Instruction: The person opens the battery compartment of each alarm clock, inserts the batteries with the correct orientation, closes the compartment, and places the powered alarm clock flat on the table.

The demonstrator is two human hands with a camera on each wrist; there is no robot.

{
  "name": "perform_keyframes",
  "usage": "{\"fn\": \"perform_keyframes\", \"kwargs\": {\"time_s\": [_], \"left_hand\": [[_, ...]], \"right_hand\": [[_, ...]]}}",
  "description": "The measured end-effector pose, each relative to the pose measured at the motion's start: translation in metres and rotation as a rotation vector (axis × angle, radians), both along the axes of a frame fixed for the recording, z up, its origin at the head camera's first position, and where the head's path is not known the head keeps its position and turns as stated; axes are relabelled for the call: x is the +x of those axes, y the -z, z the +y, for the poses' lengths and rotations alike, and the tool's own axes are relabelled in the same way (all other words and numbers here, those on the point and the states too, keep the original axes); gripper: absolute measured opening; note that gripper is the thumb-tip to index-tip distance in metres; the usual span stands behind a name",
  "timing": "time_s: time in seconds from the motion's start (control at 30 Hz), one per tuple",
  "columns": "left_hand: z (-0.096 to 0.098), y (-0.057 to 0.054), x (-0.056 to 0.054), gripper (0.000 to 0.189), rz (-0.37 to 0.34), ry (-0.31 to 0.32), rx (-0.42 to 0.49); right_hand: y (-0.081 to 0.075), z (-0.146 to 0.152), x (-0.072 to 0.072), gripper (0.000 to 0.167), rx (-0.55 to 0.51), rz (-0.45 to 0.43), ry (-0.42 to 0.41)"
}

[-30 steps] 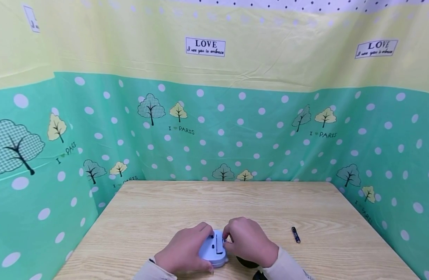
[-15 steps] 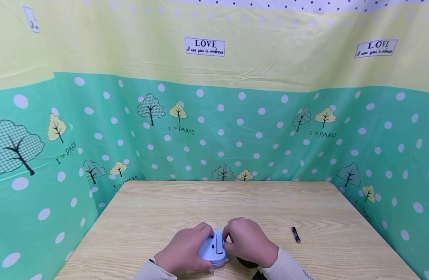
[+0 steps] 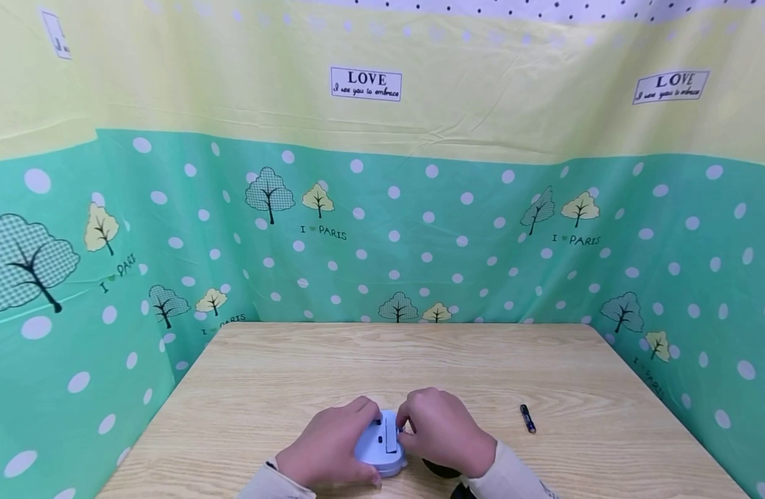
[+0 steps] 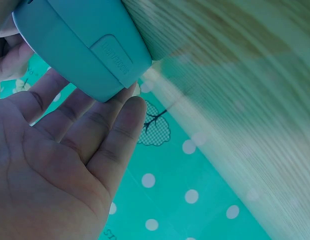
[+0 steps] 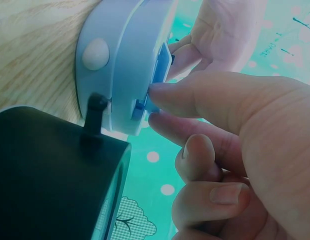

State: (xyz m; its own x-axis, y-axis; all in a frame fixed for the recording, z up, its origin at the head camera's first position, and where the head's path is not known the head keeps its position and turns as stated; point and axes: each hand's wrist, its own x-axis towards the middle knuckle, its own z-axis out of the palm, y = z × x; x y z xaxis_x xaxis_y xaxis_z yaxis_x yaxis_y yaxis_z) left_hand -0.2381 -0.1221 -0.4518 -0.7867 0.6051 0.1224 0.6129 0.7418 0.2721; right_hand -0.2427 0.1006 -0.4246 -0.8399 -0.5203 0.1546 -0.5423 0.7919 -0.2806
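You steady a rounded light-blue plastic device [image 3: 371, 454], apparently working at its narrow light-blue strip [image 3: 391, 435].
It sits lower centre on the wood-grain table [image 3: 295, 381]: your left hand [image 3: 330, 443] grips it, fingers curled round; your right hand [image 3: 443, 431] pinches at the strip's edge, fingertips nearly together. Next likely calls for a firm hold. Raised lettering [image 4: 115, 56] is unclear; the patterned fabric curtain [image 3: 482, 208] reads "LOVE", "I see you to embrace", "PARIS".
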Motion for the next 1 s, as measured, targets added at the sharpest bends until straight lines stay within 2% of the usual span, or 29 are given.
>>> {"fn": "perform_keyframes", "kwargs": {"time_s": [0.43,1.0], "left_hand": [[0.0003,-0.0028,0.0018,0.075,-0.005,0.004,-0.001],[0.0000,-0.0007,0.0001,0.075,-0.005,0.003,0.000]], "right_hand": [[0.0000,-0.0003,0.0003,0.005,0.005,0.011,0.000],[-0.0001,-0.0002,0.0001,0.004,0.005,0.019,-0.004]]}}
